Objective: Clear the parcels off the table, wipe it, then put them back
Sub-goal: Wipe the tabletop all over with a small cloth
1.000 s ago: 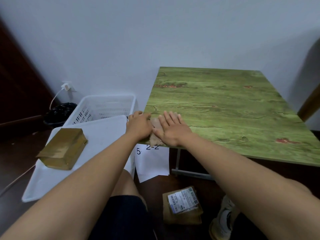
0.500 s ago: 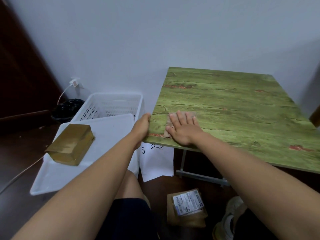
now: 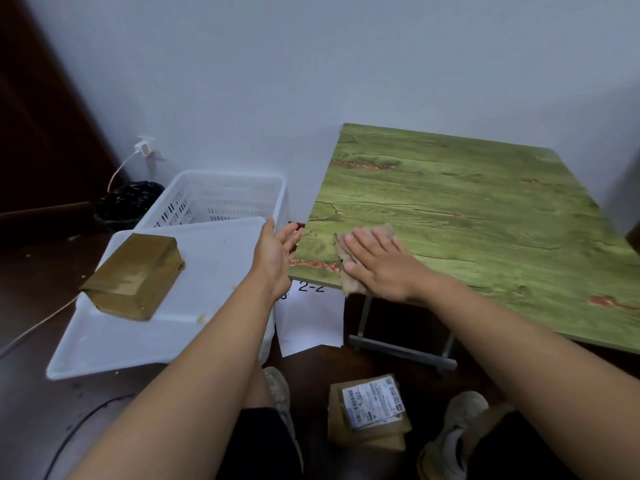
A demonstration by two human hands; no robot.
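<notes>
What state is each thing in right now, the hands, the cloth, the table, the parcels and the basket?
Right hand: flat, pressing the cloth.
Cloth: crumpled on the table's near left corner.
Left hand: open, beside the table edge.
Table: bare of parcels.
Brown parcel: on the white tray.
Labelled parcel: on the floor.
Basket: upright.

paper sheet point(image 3: 311, 320): "2-2"
parcel sticker point(image 3: 374, 403): tiny print and bar codes, too small to read
</notes>
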